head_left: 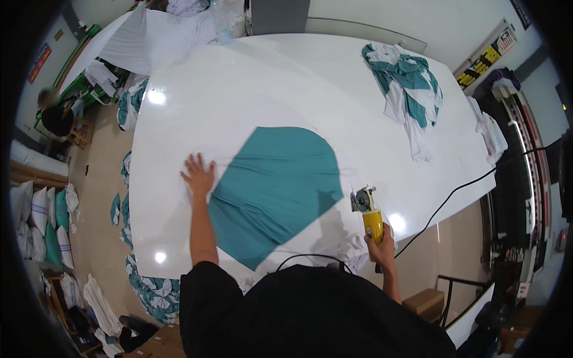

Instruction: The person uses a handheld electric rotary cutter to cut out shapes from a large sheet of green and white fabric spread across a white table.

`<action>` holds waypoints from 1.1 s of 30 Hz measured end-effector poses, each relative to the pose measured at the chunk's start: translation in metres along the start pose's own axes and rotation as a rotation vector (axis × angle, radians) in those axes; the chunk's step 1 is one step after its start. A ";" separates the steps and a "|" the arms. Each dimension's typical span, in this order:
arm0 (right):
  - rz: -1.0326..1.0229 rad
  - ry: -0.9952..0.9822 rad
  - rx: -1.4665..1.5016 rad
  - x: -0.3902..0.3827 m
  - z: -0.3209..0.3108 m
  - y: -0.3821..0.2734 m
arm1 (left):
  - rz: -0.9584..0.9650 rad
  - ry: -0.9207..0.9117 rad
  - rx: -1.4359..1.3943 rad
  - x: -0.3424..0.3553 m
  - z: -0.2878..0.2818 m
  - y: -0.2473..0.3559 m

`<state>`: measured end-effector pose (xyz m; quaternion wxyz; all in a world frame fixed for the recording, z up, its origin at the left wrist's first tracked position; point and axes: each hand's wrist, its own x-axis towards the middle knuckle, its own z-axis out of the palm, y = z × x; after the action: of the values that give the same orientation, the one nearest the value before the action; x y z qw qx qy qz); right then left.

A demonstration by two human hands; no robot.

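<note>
L hand (200,177) nr teal cloth (283,179), R hand (384,246) w/ cutter (373,224).

Left grip (199,176) splayed palm-down, arm (203,230) outstretched; right grip (382,244) curled closed.

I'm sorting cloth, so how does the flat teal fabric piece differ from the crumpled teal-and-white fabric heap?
The flat teal fabric piece lies spread out, lightly wrinkled; the crumpled teal-and-white fabric heap is bunched up. The piece is all teal; the heap mixes teal and white. Both rest on the glossy white table.
</note>
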<state>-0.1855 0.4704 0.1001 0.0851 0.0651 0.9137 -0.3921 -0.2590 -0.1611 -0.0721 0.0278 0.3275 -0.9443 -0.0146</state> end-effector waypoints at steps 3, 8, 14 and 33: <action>0.046 -0.013 -0.059 -0.013 0.006 -0.003 | -0.032 -0.114 -0.018 0.013 -0.024 -0.043; 0.022 -0.064 -0.181 -0.024 0.030 -0.001 | 0.091 -0.074 -0.123 -0.051 -0.041 -0.036; 0.017 -0.145 -0.342 -0.028 0.053 0.001 | 0.343 -0.405 -0.166 -0.220 -0.073 -0.009; -0.164 -0.179 -0.298 -0.036 0.093 -0.016 | 0.205 -0.509 -0.206 -0.236 -0.073 -0.042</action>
<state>-0.1433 0.3897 0.0554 0.1422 -0.0580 0.9526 -0.2625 -0.0435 -0.0490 -0.0115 -0.1754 0.2118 -0.9427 -0.1890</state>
